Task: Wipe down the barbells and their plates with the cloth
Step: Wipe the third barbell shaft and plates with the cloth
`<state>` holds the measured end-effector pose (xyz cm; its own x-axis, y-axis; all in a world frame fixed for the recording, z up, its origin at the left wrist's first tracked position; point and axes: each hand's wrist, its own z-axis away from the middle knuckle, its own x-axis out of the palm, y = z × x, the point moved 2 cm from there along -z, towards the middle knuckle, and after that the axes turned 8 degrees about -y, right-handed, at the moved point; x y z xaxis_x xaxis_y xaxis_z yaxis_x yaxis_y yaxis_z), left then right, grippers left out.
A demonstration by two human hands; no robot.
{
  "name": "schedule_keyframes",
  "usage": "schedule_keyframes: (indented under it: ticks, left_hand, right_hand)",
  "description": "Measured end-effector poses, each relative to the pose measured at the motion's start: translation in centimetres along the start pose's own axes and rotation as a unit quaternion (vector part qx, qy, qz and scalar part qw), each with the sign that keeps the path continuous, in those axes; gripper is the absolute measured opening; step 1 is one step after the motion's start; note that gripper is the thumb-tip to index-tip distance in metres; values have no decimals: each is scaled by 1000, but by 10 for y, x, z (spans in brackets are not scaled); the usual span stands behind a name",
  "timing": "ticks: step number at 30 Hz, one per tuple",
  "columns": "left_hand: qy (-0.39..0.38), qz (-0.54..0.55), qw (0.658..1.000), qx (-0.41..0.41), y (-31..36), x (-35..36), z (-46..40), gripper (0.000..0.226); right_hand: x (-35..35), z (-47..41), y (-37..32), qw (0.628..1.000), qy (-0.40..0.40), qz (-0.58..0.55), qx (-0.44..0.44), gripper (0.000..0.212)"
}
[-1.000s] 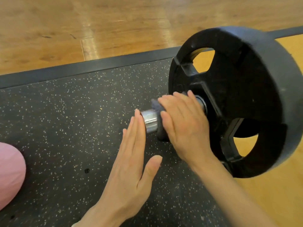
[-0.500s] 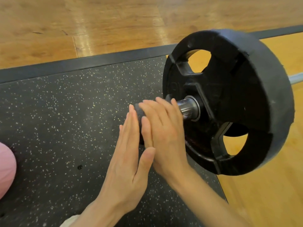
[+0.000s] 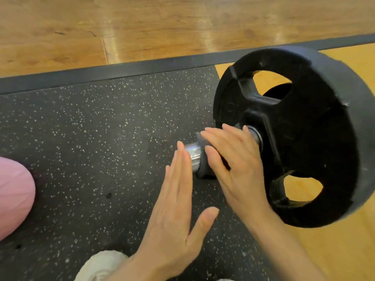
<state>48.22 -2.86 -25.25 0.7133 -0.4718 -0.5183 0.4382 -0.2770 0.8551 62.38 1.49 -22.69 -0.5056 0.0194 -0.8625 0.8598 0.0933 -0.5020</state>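
On the speckled black rubber mat [image 3: 91, 138], the barbell sleeve [image 3: 192, 157] points its chrome end toward the near-left, its long axis running from that end up and to the right through the hub of the black plate [image 3: 304, 138]. That plate stands upright on edge at the mat's right border, its face turned to the left, with 3 grip cut-outs showing yellow floor behind; no writing on it can be read. A dark grey cloth [image 3: 203, 171] wraps around the sleeve between its bare tip and the plate. My right hand [image 3: 237, 165] lies over the cloth, fingers curled across the top of the sleeve and thumb down the near side, gripping it. My left hand [image 3: 178, 209] is flat with fingers straight and together, thumb spread, its fingertips against the sleeve's end face. Left of the sleeve, at the frame edge, sits a pink rounded object [image 3: 14, 195]. Beyond the mat runs a black border strip [image 3: 121, 72], then the wooden floor [image 3: 142, 27]. Below the left wrist shows a white sleeve cuff [image 3: 99, 266].
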Motion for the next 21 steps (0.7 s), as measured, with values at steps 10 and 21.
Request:
schedule_keyframes:
  ticks: [10,21]
  left_hand:
    - [-14,46,999,2,3,5,17,77]
    - [-62,56,996,16,16,19,41,82]
  right_hand:
    - [4,44,-11,997,22,-65,18,29]
    - [0,67,-1,998,-18,38,-38,40]
